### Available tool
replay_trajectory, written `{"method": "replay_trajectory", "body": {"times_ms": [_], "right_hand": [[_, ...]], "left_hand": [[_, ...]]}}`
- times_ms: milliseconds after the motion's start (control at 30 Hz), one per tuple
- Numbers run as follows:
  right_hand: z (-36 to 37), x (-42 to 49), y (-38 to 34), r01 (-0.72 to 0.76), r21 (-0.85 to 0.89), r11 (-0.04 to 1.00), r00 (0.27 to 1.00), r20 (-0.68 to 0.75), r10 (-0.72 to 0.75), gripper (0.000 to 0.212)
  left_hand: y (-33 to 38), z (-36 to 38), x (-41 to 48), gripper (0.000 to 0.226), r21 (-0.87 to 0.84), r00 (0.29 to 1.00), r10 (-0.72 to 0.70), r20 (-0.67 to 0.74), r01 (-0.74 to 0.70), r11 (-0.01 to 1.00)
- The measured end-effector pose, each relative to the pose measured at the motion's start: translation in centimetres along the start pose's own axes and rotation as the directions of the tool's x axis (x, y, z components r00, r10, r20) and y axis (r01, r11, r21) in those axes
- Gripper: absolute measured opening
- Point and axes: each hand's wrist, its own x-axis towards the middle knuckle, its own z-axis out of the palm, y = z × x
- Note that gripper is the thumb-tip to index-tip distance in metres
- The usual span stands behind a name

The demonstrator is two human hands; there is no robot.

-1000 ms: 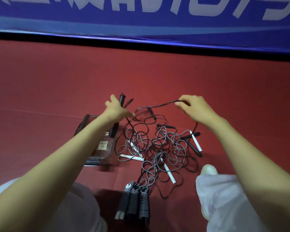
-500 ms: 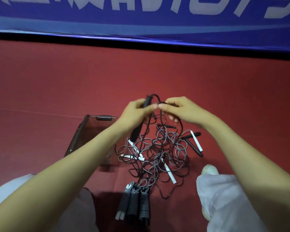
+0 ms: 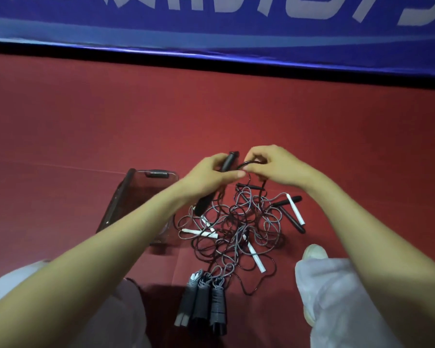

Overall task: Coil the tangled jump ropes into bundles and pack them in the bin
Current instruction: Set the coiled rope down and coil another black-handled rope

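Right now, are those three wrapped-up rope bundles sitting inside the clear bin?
No, the three bundles lie side by side on the red floor, just below the tangled ropes and outside the bin.

The dark red matted floor [image 3: 91,126] is carrying a smoky transparent plastic bin [image 3: 116,202] at the left, a tangled heap of thin grey and black jump ropes [image 3: 236,222] just beside it, and three wound rope bundles [image 3: 202,302] nearer.

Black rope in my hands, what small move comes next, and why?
Probably lay the cord loop that your right hand pinches against the black handle your left hand grips. The cord below runs into the tangle, so it likely frees only in short lengths.
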Motion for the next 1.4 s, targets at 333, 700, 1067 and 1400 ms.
{"method": "replay_trajectory", "body": {"times_ms": [333, 700, 1067, 1400], "right_hand": [[0.7, -0.3, 3.1, -0.223, -0.121, 0.967, 0.899, 0.359, 0.252, 0.014], [0.8, -0.8, 0.2, 0.112, 0.23, 0.967, 0.993, -0.049, -0.103, 0.014], [-0.8, -0.6, 4.8, -0.249, -0.326, 0.912, 0.943, 0.131, 0.305, 0.027], [-1.0, -1.0, 1.1, 0.05, 0.012, 0.999, 0.998, 0.026, -0.05, 0.019]], "left_hand": [[3.2, -4.9, 0.2, 0.013, -0.593, 0.938, -0.102, -0.33, -0.122, 0.796], [0.7, 0.3, -0.1, 0.019, -0.043, 0.999, 0.043, 0.032, -0.042, 0.998], [-0.2, -3.8, 0.8, 0.016, -0.096, 0.899, -0.188, -0.395, 0.163, 0.982], [0.8, 1.3, -0.1, 0.013, -0.077, 0.997, 0.079, -0.021, -0.08, 0.994]]}}
